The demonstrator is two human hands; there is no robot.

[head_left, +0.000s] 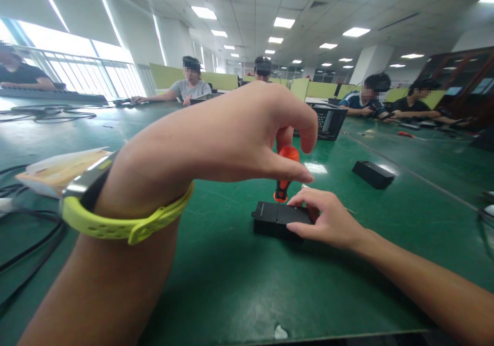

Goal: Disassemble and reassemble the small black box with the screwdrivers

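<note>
My left hand (247, 130), with a yellow watch strap (127, 222) on the wrist, is raised close to the camera. Its fingers pinch the top of an orange-handled screwdriver (284, 174) that stands upright on a small black box (276, 218). The box lies flat on the green table (231, 284). My right hand (324, 220) rests on the box's right end, fingers curled over it and holding it in place.
A second black box (372, 174) lies to the right, and a black basket-like container (328, 121) stands behind. Black cables (27, 248) and a bagged packet (62, 168) lie at the left. Several other people sit along the table's far side.
</note>
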